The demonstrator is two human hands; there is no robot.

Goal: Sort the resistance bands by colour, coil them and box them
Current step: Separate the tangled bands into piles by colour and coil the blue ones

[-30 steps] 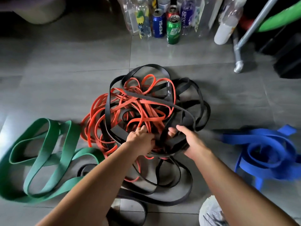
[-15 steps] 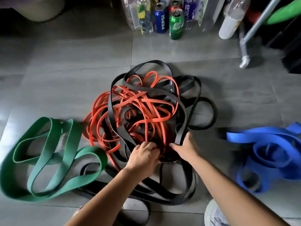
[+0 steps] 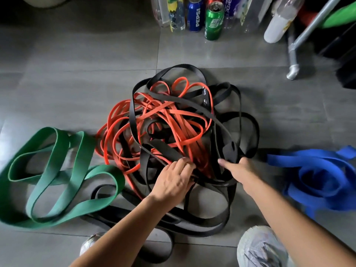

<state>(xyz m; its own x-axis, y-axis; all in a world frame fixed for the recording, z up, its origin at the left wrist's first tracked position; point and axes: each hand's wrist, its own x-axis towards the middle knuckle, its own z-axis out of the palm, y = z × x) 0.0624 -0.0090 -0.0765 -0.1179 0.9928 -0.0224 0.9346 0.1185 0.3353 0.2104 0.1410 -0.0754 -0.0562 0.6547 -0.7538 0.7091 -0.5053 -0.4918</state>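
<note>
The sorting step is in hand, and it is not far along: the green band (image 3: pixel 48 132) lies apart at 9 o'clock of the heap and the blue bands (image 3: pixel 308 160) at 3 o'clock, while the orange bands (image 3: pixel 179 112) and black bands (image 3: pixel 185 66) are knotted together in 1 pile at the centre. The right hand (image 3: pixel 238 170) is closed round a black strap at the heap's 5 o'clock edge, thumb stretched inward. The left hand (image 3: pixel 173 180) lies on the pile at 6 o'clock with its fingers bent down among the strands; I cannot tell whether they clamp 1. The next move likely calls for drawing that black loop free of the orange without tightening the tangle. Nothing is coiled, and no box shows. All this lies on a grey tiled floor (image 3: pixel 77 74); at 12 o'clock stand a Pepsi can (image 3: pixel 195 14), a green can (image 3: pixel 213 22) and bottles (image 3: pixel 277 26), with a metal leg (image 3: pixel 293 54) at 2 o'clock.
</note>
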